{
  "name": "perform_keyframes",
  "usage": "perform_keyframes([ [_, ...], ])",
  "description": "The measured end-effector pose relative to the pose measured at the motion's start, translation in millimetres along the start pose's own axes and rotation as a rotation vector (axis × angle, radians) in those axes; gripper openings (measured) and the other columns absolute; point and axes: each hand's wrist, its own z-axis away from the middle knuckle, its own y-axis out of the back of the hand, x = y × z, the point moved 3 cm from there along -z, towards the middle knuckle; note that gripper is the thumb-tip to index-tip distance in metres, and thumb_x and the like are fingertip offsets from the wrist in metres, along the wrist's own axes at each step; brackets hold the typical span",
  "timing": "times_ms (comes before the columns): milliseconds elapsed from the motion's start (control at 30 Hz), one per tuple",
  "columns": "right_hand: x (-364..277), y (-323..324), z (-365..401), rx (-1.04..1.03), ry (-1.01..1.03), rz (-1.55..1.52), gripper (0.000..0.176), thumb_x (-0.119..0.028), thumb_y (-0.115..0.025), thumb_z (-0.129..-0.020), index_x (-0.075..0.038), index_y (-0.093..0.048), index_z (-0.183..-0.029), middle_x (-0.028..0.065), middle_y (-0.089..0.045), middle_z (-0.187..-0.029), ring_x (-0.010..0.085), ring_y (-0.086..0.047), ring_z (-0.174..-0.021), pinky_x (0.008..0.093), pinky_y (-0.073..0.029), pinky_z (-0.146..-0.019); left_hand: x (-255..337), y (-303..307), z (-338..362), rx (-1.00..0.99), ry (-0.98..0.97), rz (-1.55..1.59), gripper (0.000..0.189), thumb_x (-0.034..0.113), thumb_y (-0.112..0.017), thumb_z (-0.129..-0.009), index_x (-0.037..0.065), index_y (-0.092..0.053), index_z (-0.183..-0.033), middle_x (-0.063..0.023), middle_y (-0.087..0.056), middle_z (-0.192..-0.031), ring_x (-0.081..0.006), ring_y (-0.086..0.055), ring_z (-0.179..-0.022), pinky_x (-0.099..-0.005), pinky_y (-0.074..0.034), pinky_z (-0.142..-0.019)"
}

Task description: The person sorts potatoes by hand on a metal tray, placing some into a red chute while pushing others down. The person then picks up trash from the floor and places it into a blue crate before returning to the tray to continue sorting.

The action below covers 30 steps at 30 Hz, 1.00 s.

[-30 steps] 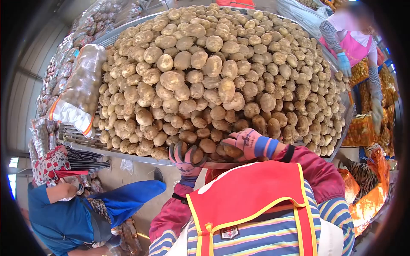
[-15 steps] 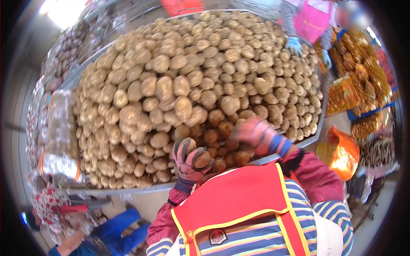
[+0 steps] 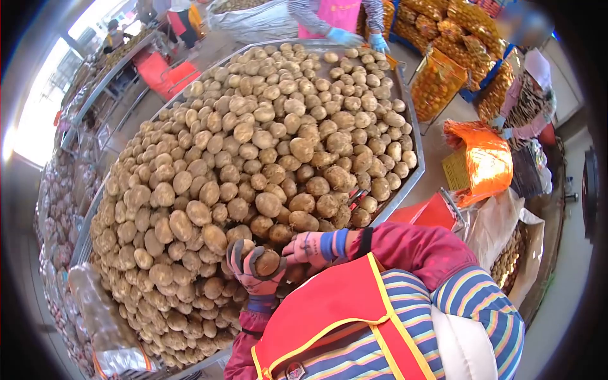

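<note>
At the near edge of a big heap of round brown potatoes [image 3: 180,225], my left hand [image 3: 252,269], in a pink and grey glove, has its fingers wrapped round a potato [image 3: 267,263]. Just to its right is my right hand [image 3: 306,249], in a pink glove with a blue cuff. Its fingers point left toward the held potato and are partly bent; what they hold, if anything, is hidden. A small red and black object [image 3: 357,199] lies among the potatoes, up and to the right of my hands.
The metal table's rim [image 3: 415,180] runs along the right. Across it stands a person in a pink apron [image 3: 334,18] with blue gloves. Another person [image 3: 531,95] bends at the right, near an orange bag roll [image 3: 484,161] and filled net bags [image 3: 437,79]. Clear plastic bags [image 3: 114,316] lie lower left.
The view has turned, so the heap and the room appear shifted. My right hand has come from over the heap to beside my left hand, which still holds a potato.
</note>
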Motion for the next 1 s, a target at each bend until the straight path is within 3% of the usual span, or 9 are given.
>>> perform_keyframes([
  [67,1,24,24,0.095,-0.098,-0.127,0.068,-0.031,-0.077,-0.063,-0.013,-0.052,-0.123,0.0130,-0.056,-0.114,0.0337,-0.056,-0.100,0.0430,-0.047,-0.085,5,2,-20,0.005,-0.021,0.060,0.055,0.036,-0.085,-0.056,0.015,-0.057,-0.099,-0.0159,-0.046,-0.128,-0.0393,-0.045,-0.117,-0.0509,-0.039,-0.097],
  [233,31,71,117,0.944,-0.595,-0.098,0.063,-0.022,-0.078,-0.061,-0.009,-0.056,-0.119,0.0138,-0.055,-0.116,0.0328,-0.054,-0.106,0.0405,-0.045,-0.092,15,-31,-74,-0.066,-0.052,0.221,0.056,0.023,-0.085,-0.058,0.013,-0.057,-0.105,-0.0155,-0.038,-0.136,-0.0400,-0.037,-0.124,-0.0512,-0.035,-0.102],
  [333,57,76,159,1.334,-0.884,0.020,0.061,-0.021,-0.079,-0.062,-0.008,-0.056,-0.118,0.0154,-0.055,-0.115,0.0339,-0.054,-0.106,0.0409,-0.044,-0.091,16,-71,-96,-0.168,-0.171,0.116,0.063,0.033,-0.084,-0.059,0.015,-0.056,-0.113,-0.0152,-0.037,-0.138,-0.0411,-0.033,-0.127,-0.0518,-0.032,-0.104],
  [400,71,72,175,1.289,-1.067,0.061,0.060,-0.024,-0.077,-0.067,-0.009,-0.054,-0.121,0.0171,-0.052,-0.121,0.0360,-0.051,-0.111,0.0416,-0.042,-0.095,7,-96,-96,-0.281,-0.242,0.004,0.067,0.044,-0.076,-0.067,0.020,-0.053,-0.125,-0.0144,-0.034,-0.143,-0.0420,-0.028,-0.130,-0.0540,-0.027,-0.105],
  [500,91,26,179,1.078,-1.147,0.203,0.060,-0.030,-0.070,-0.074,-0.013,-0.049,-0.128,0.0192,-0.042,-0.134,0.0396,-0.039,-0.124,0.0477,-0.030,-0.106,16,-125,-98,-0.826,-0.318,-0.487,0.064,0.047,-0.058,-0.081,0.032,-0.038,-0.141,-0.0128,-0.027,-0.150,-0.0410,-0.023,-0.135,-0.0568,-0.019,-0.106],
  [600,100,-15,168,0.941,-1.139,0.387,0.055,-0.025,-0.065,-0.074,-0.015,-0.051,-0.126,0.0199,-0.036,-0.139,0.0435,-0.031,-0.130,0.0565,-0.023,-0.107,23,-132,-116,-0.972,-0.410,-0.638,0.071,0.057,-0.051,-0.083,0.030,-0.028,-0.146,-0.0135,-0.022,-0.152,-0.0402,-0.019,-0.137,-0.0585,-0.016,-0.107],
  [800,131,0,164,0.831,-1.172,0.504,0.058,-0.026,-0.067,-0.073,-0.014,-0.049,-0.126,0.0195,-0.033,-0.142,0.0439,-0.024,-0.134,0.0632,-0.018,-0.106,42,-191,-169,-1.264,-0.360,-0.604,0.106,0.058,-0.075,-0.062,0.030,-0.020,-0.148,-0.0121,-0.011,-0.155,-0.0407,-0.010,-0.140,-0.0632,-0.014,-0.105],
  [867,153,19,164,0.972,-1.310,0.180,0.067,-0.032,-0.069,-0.074,-0.022,-0.042,-0.134,0.0166,-0.032,-0.143,0.0414,-0.022,-0.136,0.0675,-0.011,-0.105,40,-204,-187,-1.306,-0.432,-0.643,0.106,0.061,-0.074,-0.060,0.031,-0.021,-0.147,-0.0105,-0.012,-0.155,-0.0406,-0.009,-0.140,-0.0631,-0.014,-0.105],
  [1000,196,50,164,0.698,-1.549,0.173,0.061,-0.034,-0.064,-0.078,-0.031,-0.042,-0.135,0.0139,-0.030,-0.146,0.0409,-0.023,-0.136,0.0743,-0.011,-0.099,39,-234,-213,-1.400,-0.506,-0.695,0.103,0.063,-0.070,-0.064,0.027,-0.023,-0.147,-0.0081,-0.013,-0.155,-0.0390,-0.011,-0.140,-0.0626,-0.014,-0.105],
])
